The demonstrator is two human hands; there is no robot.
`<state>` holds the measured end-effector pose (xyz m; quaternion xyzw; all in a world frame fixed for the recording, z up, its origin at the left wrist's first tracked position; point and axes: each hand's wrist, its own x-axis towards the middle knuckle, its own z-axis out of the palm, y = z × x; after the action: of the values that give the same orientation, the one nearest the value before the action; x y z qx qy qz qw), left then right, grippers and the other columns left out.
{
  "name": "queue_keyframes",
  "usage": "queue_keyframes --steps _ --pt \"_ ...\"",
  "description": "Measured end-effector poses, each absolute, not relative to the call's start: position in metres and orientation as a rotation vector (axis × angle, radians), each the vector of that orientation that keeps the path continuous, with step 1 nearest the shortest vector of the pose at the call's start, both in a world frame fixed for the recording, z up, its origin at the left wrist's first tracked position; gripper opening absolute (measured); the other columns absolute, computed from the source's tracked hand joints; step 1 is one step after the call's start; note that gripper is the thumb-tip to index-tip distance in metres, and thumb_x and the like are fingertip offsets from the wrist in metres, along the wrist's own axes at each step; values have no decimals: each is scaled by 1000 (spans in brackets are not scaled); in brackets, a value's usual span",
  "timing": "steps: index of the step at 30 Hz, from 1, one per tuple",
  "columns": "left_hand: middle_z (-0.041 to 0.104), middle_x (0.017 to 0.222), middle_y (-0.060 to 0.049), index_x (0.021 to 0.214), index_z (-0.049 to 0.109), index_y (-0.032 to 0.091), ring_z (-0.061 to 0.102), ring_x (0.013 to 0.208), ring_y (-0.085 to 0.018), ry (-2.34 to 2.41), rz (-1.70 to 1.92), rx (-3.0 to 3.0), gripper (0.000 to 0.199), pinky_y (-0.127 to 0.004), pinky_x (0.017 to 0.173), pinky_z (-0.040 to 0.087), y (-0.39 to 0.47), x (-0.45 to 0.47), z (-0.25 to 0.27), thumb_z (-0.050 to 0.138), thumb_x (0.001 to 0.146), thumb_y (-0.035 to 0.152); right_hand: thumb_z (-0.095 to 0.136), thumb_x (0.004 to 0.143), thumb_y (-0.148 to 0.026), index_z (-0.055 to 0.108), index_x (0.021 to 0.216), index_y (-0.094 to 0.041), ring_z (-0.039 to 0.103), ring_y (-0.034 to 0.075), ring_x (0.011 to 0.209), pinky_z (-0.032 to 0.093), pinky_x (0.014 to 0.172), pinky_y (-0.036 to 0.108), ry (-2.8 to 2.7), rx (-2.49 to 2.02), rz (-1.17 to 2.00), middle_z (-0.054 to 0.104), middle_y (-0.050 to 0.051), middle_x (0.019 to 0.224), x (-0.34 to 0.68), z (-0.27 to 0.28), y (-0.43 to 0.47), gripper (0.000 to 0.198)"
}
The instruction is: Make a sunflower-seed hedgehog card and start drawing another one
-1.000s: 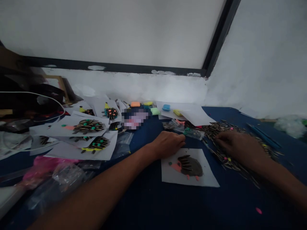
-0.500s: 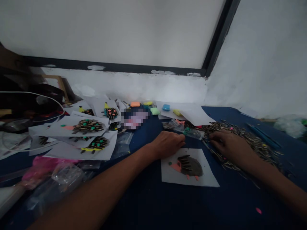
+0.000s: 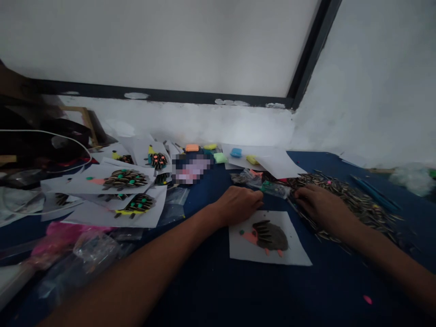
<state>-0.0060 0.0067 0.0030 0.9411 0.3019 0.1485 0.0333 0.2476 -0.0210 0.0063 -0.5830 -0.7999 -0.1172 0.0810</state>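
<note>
My left hand rests curled at the top left edge of a white paper card, fingers closed. Whether anything is inside them is hidden. On the card is a hedgehog picture with a grey body, a pink face and feet, a green nose and several striped sunflower seeds behind the face. My right hand reaches to the left side of a heap of sunflower seeds, its fingers pinched together. What they grip, if anything, is too small to make out.
Finished-looking hedgehog cards overlap on the left. Plastic bags lie near the front left. Coloured clay packs sit by the wall. A clear packet lies behind the card. Blue tweezers-like tool lies beside the seeds.
My right hand has shifted slightly left and away from me at the edge of the seed heap. My left hand and the card look unmoved.
</note>
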Motion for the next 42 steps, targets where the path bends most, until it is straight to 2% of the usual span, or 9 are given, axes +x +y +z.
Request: queue_keyframes --steps 4,8,10,12,15,17,24,30,42 --pt "66 79 -2 85 55 15 59 67 -14 928 470 2903 20 -24 57 34 7 -6 3 43 95 27 41 89 -24 58 79 -19 60 22 77 43 65 30 -2343 -1782 -361 63 11 85 245 10 -22 20" --pt "65 79 -3 86 56 15 58 67 -14 927 452 2899 20 -24 58 35 7 -6 3 43 96 28 40 90 -28 55 83 -19 58 22 59 34 50 29 -2191 -1918 -388 63 9 70 236 28 -33 19" --pt "65 79 -3 86 56 15 58 67 -14 930 458 2894 21 -24 58 35 8 -6 2 43 96 28 42 89 -30 57 82 -19 58 20 56 34 51 29 -2187 -1915 -351 64 6 68 231 37 -41 19" --pt "65 79 -3 86 56 15 58 67 -14 933 468 2894 21 -24 58 35 8 -6 1 43 96 28 44 90 -36 61 81 -19 60 19 59 38 54 28 -2194 -1845 -151 67 6 69 226 44 -50 26" --pt "66 79 -2 86 56 16 59 68 -14 933 480 2897 20 -24 59 35 9 -6 0 43 95 28 47 90 -40 67 98 -21 65 18 69 46 56 26 -2142 -1698 344 72 6 85 214 50 -67 29" --pt "66 80 -2 86 55 16 59 69 -14 931 482 2897 19 -24 59 35 9 -5 -1 44 95 28 51 88 -44 69 96 -23 65 17 66 47 53 24 -2150 -1602 516 72 5 82 204 52 -78 29" --pt "67 81 -2 86 56 16 61 72 -15 948 477 2901 20 -25 61 38 9 -5 -1 43 95 29 54 89 -31 71 82 -25 64 13 66 46 54 21 -2353 -1181 460 69 4 85 173 37 -102 19" --pt "67 81 -3 88 56 17 62 73 -16 949 461 2902 20 -25 62 39 9 -5 -1 42 95 30 50 89 -19 72 87 -28 65 12 63 46 54 20 -2412 -1233 268 70 1 79 168 21 -100 24" --pt "68 83 -3 89 56 17 62 73 -16 944 475 2905 21 -25 64 41 10 -5 -2 42 95 30 49 87 -17 65 80 -24 61 10 55 41 48 19 -2413 -1225 32 68 0 75 156 21 -103 19"
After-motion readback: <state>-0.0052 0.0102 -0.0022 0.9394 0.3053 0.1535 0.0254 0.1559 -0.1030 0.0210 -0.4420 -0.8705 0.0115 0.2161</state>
